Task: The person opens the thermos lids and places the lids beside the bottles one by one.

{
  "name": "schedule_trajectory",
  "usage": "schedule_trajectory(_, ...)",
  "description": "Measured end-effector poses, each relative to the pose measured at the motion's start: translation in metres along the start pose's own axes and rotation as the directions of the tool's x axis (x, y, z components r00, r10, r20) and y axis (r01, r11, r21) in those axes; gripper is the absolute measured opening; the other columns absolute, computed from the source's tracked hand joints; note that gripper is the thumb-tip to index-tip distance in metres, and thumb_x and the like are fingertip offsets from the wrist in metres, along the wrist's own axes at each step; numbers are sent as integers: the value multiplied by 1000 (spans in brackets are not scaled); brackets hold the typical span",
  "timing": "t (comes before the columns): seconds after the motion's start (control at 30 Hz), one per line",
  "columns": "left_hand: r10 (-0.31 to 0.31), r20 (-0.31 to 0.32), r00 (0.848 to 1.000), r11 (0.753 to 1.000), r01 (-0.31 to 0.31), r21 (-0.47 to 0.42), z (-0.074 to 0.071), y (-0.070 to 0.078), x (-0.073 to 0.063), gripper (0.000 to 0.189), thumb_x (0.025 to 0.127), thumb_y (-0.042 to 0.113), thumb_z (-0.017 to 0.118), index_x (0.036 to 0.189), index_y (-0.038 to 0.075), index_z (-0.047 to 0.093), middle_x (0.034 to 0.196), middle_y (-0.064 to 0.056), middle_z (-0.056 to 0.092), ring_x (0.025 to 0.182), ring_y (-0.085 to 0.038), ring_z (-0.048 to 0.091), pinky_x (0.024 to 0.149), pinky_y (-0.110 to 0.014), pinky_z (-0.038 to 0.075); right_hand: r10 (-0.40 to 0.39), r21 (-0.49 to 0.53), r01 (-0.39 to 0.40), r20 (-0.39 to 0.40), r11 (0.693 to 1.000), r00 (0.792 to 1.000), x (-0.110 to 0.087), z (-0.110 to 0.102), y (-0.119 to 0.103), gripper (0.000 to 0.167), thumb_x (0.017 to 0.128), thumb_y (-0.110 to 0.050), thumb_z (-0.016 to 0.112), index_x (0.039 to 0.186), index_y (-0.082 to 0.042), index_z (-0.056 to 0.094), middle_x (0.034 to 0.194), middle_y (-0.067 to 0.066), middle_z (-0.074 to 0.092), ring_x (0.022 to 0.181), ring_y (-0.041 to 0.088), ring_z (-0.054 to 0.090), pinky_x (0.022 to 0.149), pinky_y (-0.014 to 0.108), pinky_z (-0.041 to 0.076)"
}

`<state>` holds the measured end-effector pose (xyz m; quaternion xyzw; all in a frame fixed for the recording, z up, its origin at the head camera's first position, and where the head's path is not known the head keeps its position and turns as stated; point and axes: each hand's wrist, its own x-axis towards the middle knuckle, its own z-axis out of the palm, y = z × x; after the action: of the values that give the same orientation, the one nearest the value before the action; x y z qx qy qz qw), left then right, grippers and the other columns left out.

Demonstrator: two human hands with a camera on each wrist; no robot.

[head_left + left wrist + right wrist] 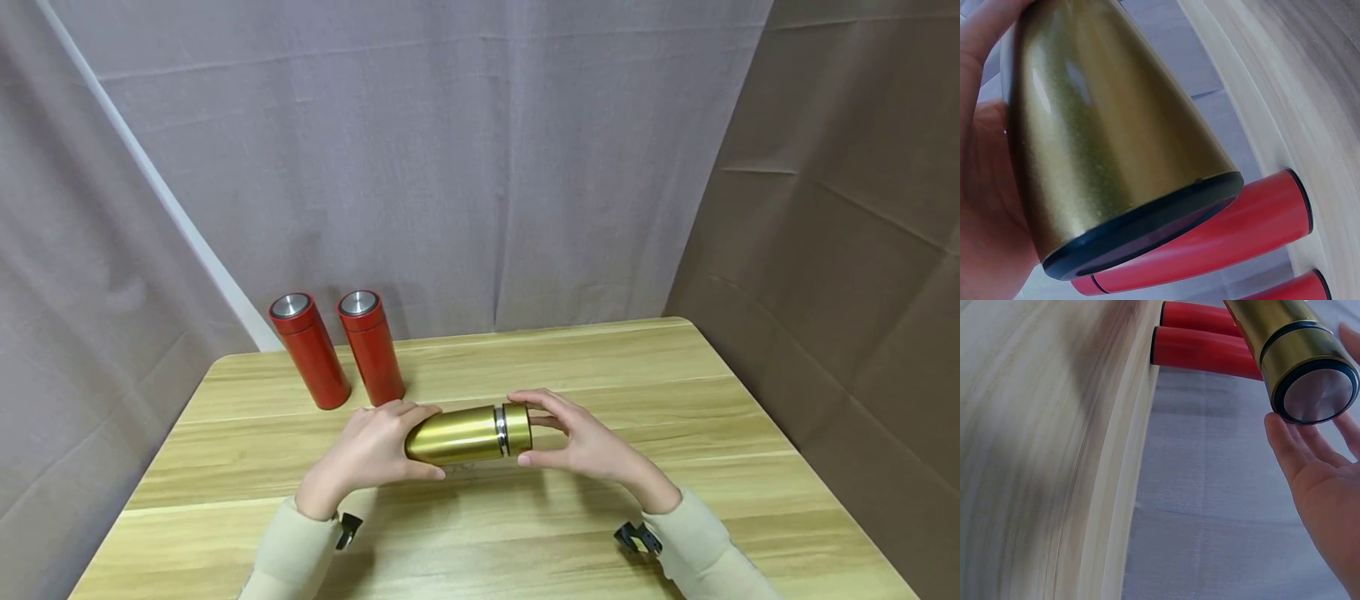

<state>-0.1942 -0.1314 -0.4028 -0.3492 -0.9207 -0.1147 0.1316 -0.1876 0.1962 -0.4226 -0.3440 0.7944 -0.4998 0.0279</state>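
"Two hands on one gold flask [457, 436], held sideways between them, seemingly off the table [675, 400]. What step is this, anyone?"

"Looks like a two-handed hold with one hand placed at the cap [517, 429], imo. The left hand [371, 447] is wrapped round the base [1147, 237] end, properly gripping. The right hand [592, 442] has thumb and fingers curved about the cap, but can't tell if they're pinching or just touching."

"So what does the next move call for?"

"I'd guess a surer grip on the cap with the left firm, since that smooth finish could slip."

"Any brand?"

"None I can read. Gold sides look plain, cap's top is bare silver, base is too dark to make out. Same for the two red flasks [311, 354] [373, 350] upright at back left: no lettering visible."
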Motion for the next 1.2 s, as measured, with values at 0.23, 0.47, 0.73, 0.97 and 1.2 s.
schedule_trajectory(0.23, -2, -6, 1000, 1000, 2, -3, 0, 0, -1, 82, 63, 65, 85, 130, 21, 67, 108, 4, 69, 90, -9, 63, 61, -35, 45, 62, -74, -66, -58, 995, 996, 5, -1, -3, 58, 96, -24, 70, 148, -12, 46, 145, 10, 53, 128, 28, 54, 103, 43, 46)
schedule_trajectory(0.47, -2, -6, 1000, 1000, 2, -12, 1, -2, -2, 82, 63, 65, 85, 130, 21, 66, 111, 3, 70, 93, -10, 64, 62, -36, 46, 130, -124, -139, -74, 983, 989, 7, -2, -2, 46, 103, -26, 59, 143, -5, 52, 131, 12, 62, 112, 25, 62, 94, 38, 51)
schedule_trajectory(0.73, 0, -4, 1000, 1000, 0, -10, -1, -3, -3, 83, 63, 65, 85, 130, 20, 66, 111, 2, 70, 95, -12, 65, 64, -37, 47, 155, -136, -161, -57, 977, 986, 6, -1, 0, 46, 101, -31, 62, 139, -7, 57, 116, 2, 68, 101, 16, 65, 90, 34, 52)
schedule_trajectory(0.97, 1, -2, 1000, 1000, -1, -12, -1, -4, -4, 83, 63, 63, 86, 130, 19, 66, 113, 1, 70, 96, -14, 66, 66, -39, 48, 145, -106, -149, -44, 983, 989, 4, -2, -2, 54, 95, -32, 70, 142, -10, 55, 126, 4, 64, 107, 17, 63, 95, 39, 51)
schedule_trajectory(1.2, 2, -6, 1000, 1000, -2, -5, -1, -5, -5, 83, 63, 63, 86, 130, 20, 66, 108, 1, 69, 91, -12, 65, 65, -37, 46, 128, -73, -131, -47, 989, 991, 3, -2, -3, 56, 91, -28, 76, 141, -12, 55, 131, 6, 61, 109, 20, 62, 97, 41, 50)
